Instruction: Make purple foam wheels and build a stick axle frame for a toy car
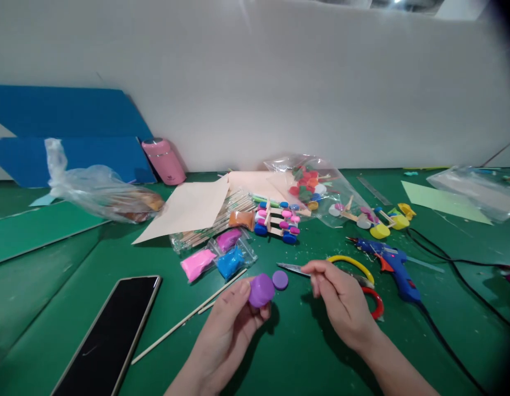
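Raised over the green table, my left hand [234,322] grips a round purple plastic cap [261,290] between thumb and fingers. Another purple cap [280,280] lies flat on the table just beyond it. My right hand [341,302] is closed, its fingers curled and thumb drawn in. Anything inside that pinch is hidden. Behind and partly under the right hand lie scissors with a yellow and a red handle loop [354,265]; their blade tip points left. Thin wooden sticks [189,316] lie left of my left hand.
Small bags of coloured clay [230,263], stick-and-cap wheeled pieces [276,221] and a bag of caps [316,187] stand further back. A corded blue glue gun [397,267] lies right, a phone [110,335] left. A pink flask [164,160] leans by the wall.
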Motion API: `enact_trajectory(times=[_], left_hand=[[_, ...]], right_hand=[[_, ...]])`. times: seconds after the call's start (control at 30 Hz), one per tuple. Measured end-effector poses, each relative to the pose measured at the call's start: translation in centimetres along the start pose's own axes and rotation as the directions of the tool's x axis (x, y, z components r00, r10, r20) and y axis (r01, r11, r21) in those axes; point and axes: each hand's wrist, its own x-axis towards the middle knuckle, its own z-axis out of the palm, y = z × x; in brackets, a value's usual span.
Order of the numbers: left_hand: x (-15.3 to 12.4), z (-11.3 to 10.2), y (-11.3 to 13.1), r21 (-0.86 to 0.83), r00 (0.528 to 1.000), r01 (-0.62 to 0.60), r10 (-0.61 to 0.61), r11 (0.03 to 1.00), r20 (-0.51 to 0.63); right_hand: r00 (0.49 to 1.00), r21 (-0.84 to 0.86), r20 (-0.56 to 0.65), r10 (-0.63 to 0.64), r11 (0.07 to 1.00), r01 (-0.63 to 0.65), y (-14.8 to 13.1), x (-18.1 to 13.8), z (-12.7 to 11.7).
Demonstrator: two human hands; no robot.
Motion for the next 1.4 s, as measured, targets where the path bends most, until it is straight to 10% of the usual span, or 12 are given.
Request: enact_trajectory(times=[1.4], left_hand=[[0.0,0.8,-1.4,0.205,0.996,0.062,-0.074,0.977,0.053]], right_hand=[[0.971,0.115,0.231,-0.069,0.992,0.043,-1.5,0.1,1.1]])
